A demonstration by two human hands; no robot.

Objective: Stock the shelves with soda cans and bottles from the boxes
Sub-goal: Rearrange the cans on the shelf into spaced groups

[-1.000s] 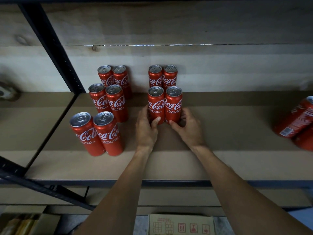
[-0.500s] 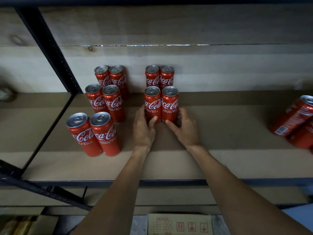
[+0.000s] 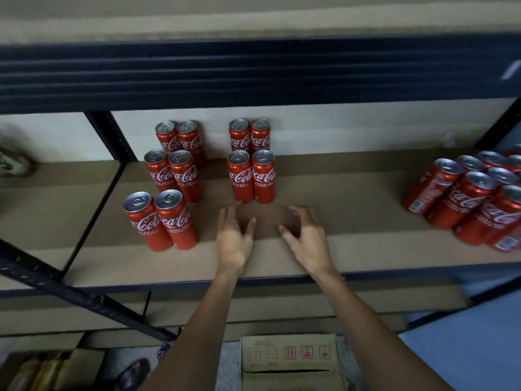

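Note:
Red cola cans stand upright in pairs on the brown shelf board point(image 3: 352, 198). The middle pair of cans point(image 3: 251, 177) stands in front of a back pair point(image 3: 249, 134) by the wall. My left hand point(image 3: 234, 235) and my right hand point(image 3: 306, 235) hover just in front of the middle pair, fingers spread, holding nothing and touching no can. Left of them stand three more pairs in a column, the nearest pair point(image 3: 160, 220) by the shelf's front. A large cluster of cans point(image 3: 473, 198) fills the right end.
A dark metal upright point(image 3: 111, 136) and a diagonal brace point(image 3: 70, 294) bound the shelf on the left. The upper shelf's dark rail point(image 3: 253, 77) hangs overhead. A cardboard box point(image 3: 290, 359) sits on the floor below, and bottles point(image 3: 36, 371) show at bottom left.
Both hands have let go of the middle pair of cans and drawn back toward the shelf's front. The view has tilted down and back, showing more cans at the right.

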